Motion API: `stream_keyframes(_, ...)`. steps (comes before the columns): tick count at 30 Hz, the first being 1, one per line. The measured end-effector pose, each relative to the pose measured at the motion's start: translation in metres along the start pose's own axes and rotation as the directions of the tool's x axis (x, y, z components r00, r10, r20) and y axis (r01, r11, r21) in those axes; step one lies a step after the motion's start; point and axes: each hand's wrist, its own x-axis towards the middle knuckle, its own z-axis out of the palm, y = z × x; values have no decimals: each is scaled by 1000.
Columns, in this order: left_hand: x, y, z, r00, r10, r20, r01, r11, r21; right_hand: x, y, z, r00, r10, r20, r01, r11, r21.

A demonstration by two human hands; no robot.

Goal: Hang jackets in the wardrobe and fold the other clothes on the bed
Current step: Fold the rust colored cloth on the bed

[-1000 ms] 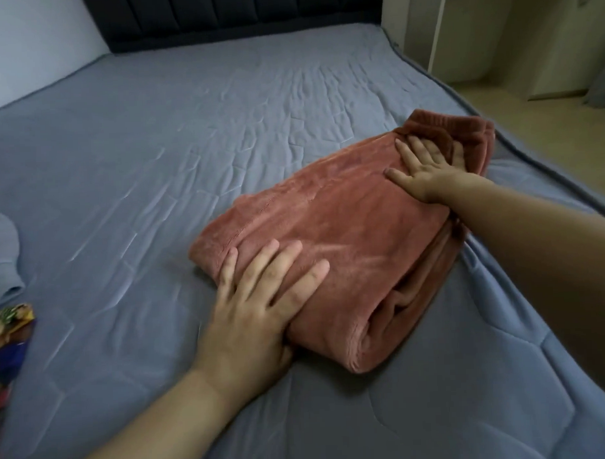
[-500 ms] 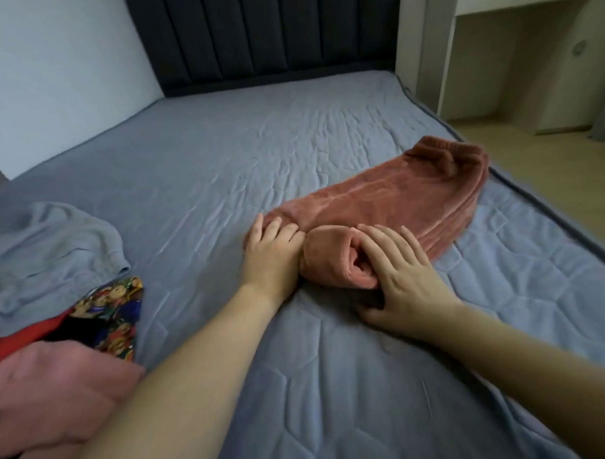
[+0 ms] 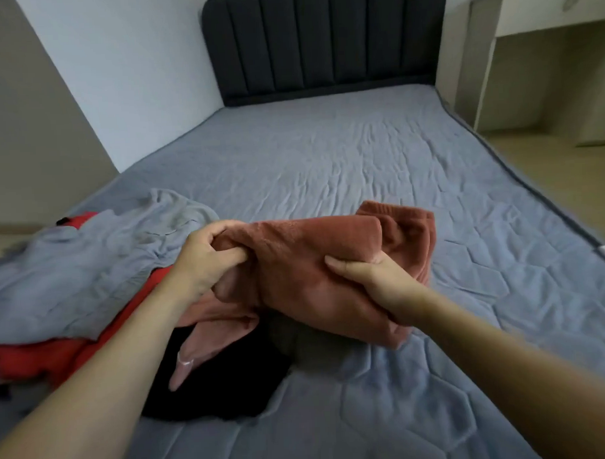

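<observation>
Rust-brown garment (image 3: 316,263): thick plush fleece, matt, fuzzy nap. Bed cover (image 3: 360,165): grey-blue quilted cloth, stitched in hexagons, wrinkled, matt. Headboard (image 3: 322,39): dark padded upholstery in vertical channels. Grey garment (image 3: 100,264): thin soft knit, creased. Red cloth (image 3: 41,358): smooth. Black cloth (image 3: 224,386): matt. Desk (image 3: 526,12): smooth pale laminate.
</observation>
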Motion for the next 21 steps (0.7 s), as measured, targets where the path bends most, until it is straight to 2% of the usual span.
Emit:
stream_keyframes(2,-2,-7,-1,985,-119,124,147,956,-253,-5,8,2,996,46,-72,-40,996,80)
stream_keyframes(4,-8,-15,7,935,-229,273,334,826,-453,-8,15,-7,975,96,-202,-64,985,160)
stream_keyframes(6,-10,-14,22,876,-307,372,459,766,-449,-10,17,-18,950,120,-288,-67,980,190)
stream_keyframes(7,-5,-12,31,865,-321,385,471,784,-404,-9,17,-23,947,119,-299,-64,980,188)
stream_keyframes(11,35,12,62,877,-320,358,435,845,-310,0,6,-39,926,54,-372,3,989,150)
stream_keyframes(15,79,31,83,887,-353,299,417,890,-185,22,1,-65,868,62,-492,29,984,174)
stream_keyframes(17,97,29,97,905,-340,256,383,912,-144,35,6,-79,819,114,-563,-57,991,118)
stream_keyframes(19,114,22,113,938,-293,183,318,940,-121,46,14,-96,752,164,-639,-230,973,-21)
stream_keyframes(21,129,11,131,966,-235,109,247,963,-106,53,27,-112,699,215,-682,-325,945,-35)
